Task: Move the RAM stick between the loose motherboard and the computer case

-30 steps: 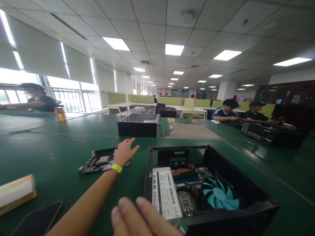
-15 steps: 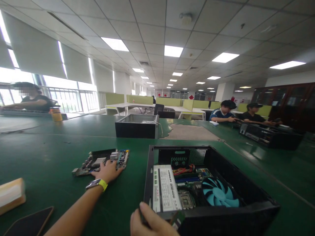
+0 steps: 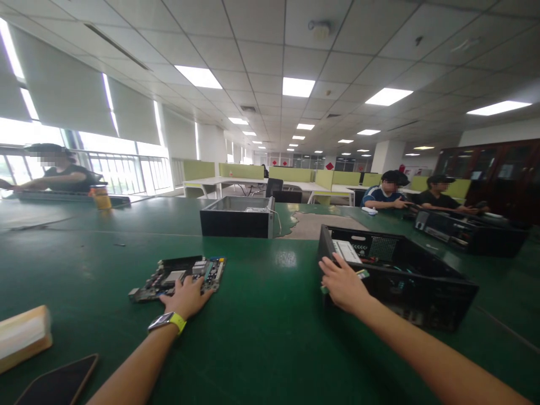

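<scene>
Left hand (image 3: 188, 298) flat, fingers spread, on near edge of board (image 3: 179, 278), unchanged. Right hand (image 3: 343, 284) now outstretched, closed on near corner of case (image 3: 396, 275), pushed farther right across worktop (image 3: 270, 315); long axis running left-right.

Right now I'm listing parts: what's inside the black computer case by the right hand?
Inside the open black metal computer case, a white-labelled power supply and red wires show near the back mesh. The near wall and the right hand hide the rest.
</scene>
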